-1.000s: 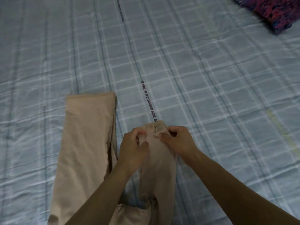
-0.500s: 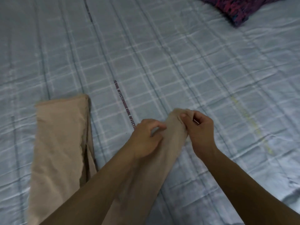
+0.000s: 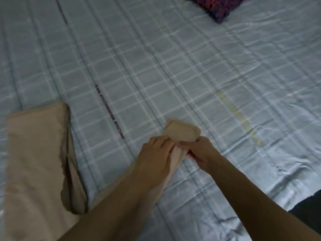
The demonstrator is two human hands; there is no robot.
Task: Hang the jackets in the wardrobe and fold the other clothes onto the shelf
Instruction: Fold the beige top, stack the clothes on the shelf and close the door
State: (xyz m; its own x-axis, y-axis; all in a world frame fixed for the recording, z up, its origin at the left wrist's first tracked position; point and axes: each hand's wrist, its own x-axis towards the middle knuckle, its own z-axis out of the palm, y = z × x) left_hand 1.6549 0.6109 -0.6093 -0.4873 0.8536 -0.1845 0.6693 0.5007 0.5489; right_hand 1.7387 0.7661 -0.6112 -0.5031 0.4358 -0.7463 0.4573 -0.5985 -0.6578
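A light-blue checked bedsheet [image 3: 173, 66] covered the whole bed, one line of dark printed lettering [image 3: 109, 111] running across it. One pair of beige trousers [image 3: 34, 162] lay on the sheet, its two legs spread apart: one flat at the left, the other [image 3: 182, 131] bunched near the middle. One dark purple patterned pillow [image 3: 218, 6] sat at the far edge. A person's two hands met at the bunched leg's hem, the left hand [image 3: 154, 157] and right hand [image 3: 201, 153] both with fingers curled, pinching the fabric.
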